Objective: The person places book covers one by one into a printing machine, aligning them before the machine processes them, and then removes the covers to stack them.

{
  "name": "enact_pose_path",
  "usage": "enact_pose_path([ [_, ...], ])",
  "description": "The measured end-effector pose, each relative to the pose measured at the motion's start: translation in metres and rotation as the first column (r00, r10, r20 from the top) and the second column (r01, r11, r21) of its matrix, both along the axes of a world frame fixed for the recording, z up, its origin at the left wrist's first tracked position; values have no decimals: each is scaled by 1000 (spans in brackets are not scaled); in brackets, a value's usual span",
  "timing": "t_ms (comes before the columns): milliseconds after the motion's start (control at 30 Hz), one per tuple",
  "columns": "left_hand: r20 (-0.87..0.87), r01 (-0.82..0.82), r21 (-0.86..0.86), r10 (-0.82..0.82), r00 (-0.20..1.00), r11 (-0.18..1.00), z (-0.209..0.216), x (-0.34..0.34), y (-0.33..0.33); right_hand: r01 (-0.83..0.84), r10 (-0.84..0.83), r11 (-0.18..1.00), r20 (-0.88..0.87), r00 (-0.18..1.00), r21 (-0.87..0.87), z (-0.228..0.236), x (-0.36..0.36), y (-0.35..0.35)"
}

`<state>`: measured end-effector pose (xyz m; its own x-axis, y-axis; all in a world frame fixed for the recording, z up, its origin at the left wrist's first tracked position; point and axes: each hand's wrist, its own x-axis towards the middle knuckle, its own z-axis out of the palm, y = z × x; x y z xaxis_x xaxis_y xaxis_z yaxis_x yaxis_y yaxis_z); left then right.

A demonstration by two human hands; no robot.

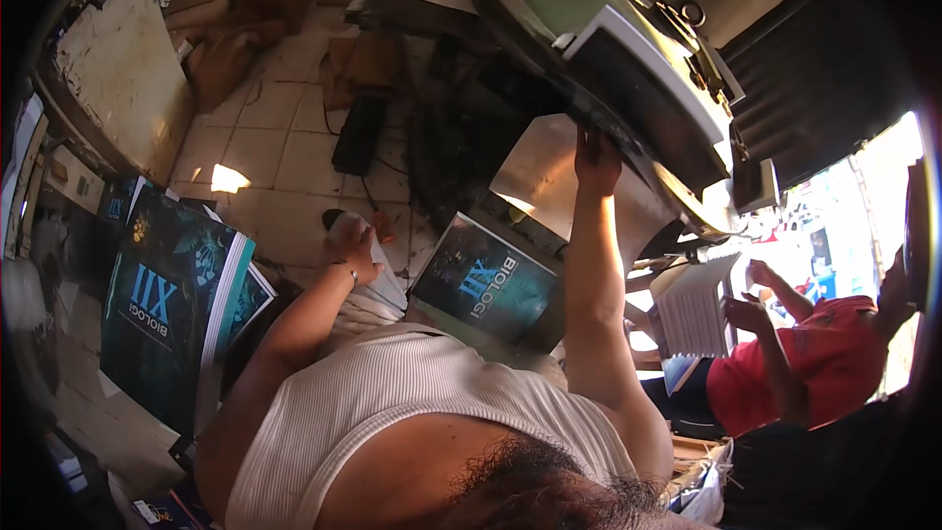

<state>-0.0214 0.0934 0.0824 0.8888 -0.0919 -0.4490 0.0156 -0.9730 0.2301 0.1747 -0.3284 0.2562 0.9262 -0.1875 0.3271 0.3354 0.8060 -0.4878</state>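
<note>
At the lower left of centre, my left hand (358, 250) is closed on a pale, straight-edged sheet (387, 280) that looks like paper, beside my leg. My right arm stretches forward, and my right hand (598, 165) reaches up to the lower edge of a large round-edged machine or table (643, 88). Its fingers lie in shadow, so their grip cannot be made out. A brownish, shiny sheet (538, 172) lies beside that hand. A book with a dark teal cover (483, 285) lies in front of my body, between my arms.
More teal-covered books (157, 304) are stacked at the left. A dark box-shaped thing (360, 134) with a cord lies on the tiled floor (260, 142). On the right, a person in a red shirt (819, 358) holds a thick stack of pages (695, 312). Brown cardboard (363, 69) lies farther off.
</note>
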Motion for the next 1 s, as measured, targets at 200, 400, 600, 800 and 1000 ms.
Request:
enact_pose_path([
  [200, 21, 49, 41, -50, 999, 998, 7, -1, -1, -77, 86, 995, 154, 984, -65, -7, -11, -34],
  [400, 43, 65, 45, -67, 997, 997, 2, -2, 0, 21, -11, 993, 89, 996, -113, 2, -33, -47],
  [600, 50, 35, 20, -36, 998, 999, 0, -4, -1, -16, 24, 999, 167, 986, -49, -14, -40, -67],
  [800, 51, 49, -25, -48, 998, 998, 3, 0, -4, 2, 0, 976, -6, 1000, 216, -89, -60, -95],
  [1000, 117, 60, 31, -63, 991, 998, -20, -2, 6, 388, -301, 920, -540, 786, 52, -144, -125, -57],
])
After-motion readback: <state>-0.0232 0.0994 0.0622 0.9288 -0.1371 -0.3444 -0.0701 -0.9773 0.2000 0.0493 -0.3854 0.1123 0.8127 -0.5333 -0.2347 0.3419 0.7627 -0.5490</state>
